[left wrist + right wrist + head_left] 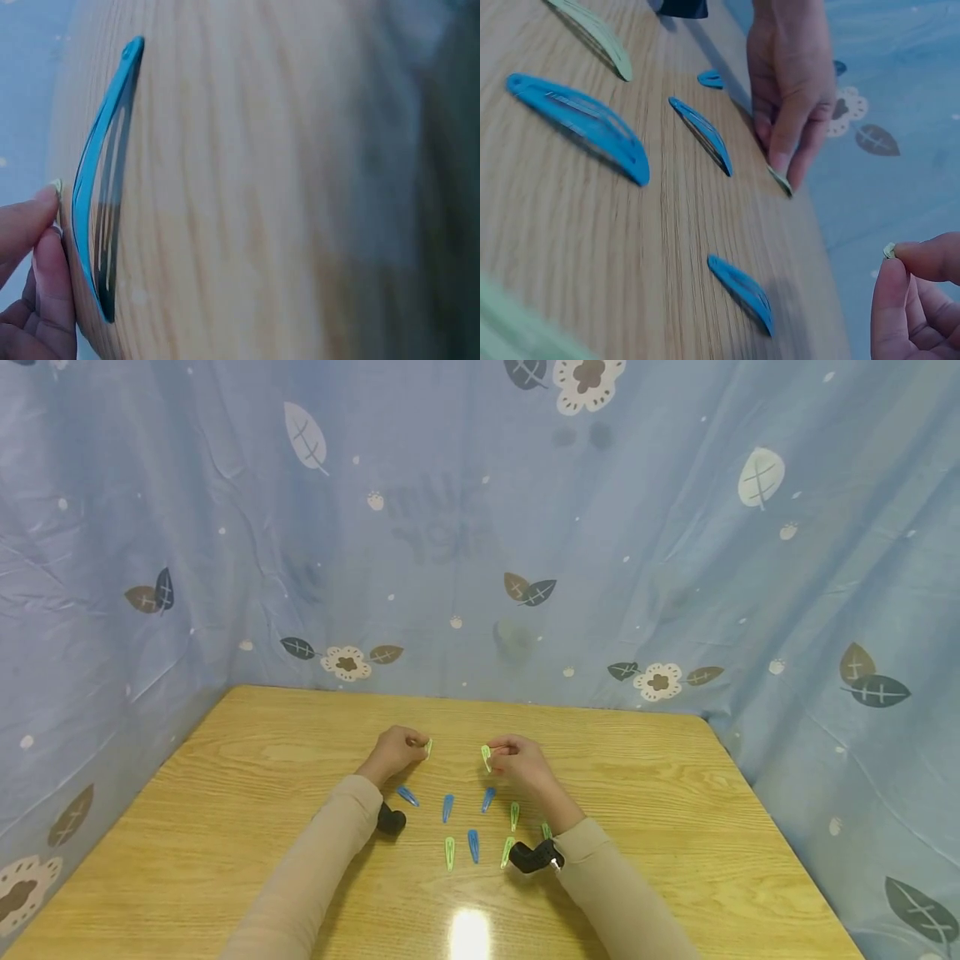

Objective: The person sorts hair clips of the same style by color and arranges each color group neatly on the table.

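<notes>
My left hand [393, 752] is at the far middle of the table, thumb and fingers pinching a yellow-green snap hair clip [429, 748]; in the right wrist view that clip [780, 181] is at or near the wood. Across from it, my right hand [522, 763] pinches another yellow-green hair clip [487, 758] by thumb and fingertip. Only a small end of this clip [889, 250] shows in the right wrist view. Closest to the left hand on the table is a blue hair clip [408, 796]; another blue hair clip [488, 799] lies just below the right hand.
More blue clips [447, 807] and green clips [450, 853] lie scattered between the forearms, one green clip [547, 832] partly behind the right wrist. Black wrist mounts [534, 858] stick out from both sleeves. A patterned blue curtain [450, 568] surrounds the wooden table [262, 760].
</notes>
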Action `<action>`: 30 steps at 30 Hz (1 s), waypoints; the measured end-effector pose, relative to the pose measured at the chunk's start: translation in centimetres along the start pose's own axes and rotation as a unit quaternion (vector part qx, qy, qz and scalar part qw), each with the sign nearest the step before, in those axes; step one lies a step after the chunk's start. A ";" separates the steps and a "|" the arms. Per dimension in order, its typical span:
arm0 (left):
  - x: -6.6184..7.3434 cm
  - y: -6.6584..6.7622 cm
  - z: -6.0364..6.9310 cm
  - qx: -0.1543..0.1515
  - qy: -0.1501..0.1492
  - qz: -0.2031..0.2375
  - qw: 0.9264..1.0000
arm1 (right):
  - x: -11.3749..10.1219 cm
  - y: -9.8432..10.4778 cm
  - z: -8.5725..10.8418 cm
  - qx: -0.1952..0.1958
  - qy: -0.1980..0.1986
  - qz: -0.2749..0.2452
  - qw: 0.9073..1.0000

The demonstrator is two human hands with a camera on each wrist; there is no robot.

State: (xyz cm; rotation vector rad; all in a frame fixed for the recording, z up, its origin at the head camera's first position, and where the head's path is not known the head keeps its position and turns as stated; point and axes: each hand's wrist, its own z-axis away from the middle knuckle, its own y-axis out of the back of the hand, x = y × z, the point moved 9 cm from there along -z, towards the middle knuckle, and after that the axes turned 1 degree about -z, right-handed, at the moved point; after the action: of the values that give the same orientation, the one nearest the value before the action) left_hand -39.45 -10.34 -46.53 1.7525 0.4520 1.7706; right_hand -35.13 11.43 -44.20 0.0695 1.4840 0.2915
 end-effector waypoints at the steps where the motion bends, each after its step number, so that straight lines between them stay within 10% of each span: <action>1: -0.1 0.0 0.0 0.000 0.000 0.000 1.000 | 0.0 -0.4 -0.3 -0.004 -0.003 -0.001 1.000; 30: -0.2 0.0 -0.3 0.009 0.015 0.015 1.000 | 0.3 -6.8 -4.9 0.005 -0.064 -0.056 0.996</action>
State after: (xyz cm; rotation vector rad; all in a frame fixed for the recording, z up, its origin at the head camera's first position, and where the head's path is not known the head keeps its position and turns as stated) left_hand -39.79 -10.42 -46.64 1.7562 0.4561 1.8214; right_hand -38.89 4.28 -46.51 0.0136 1.3564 0.1854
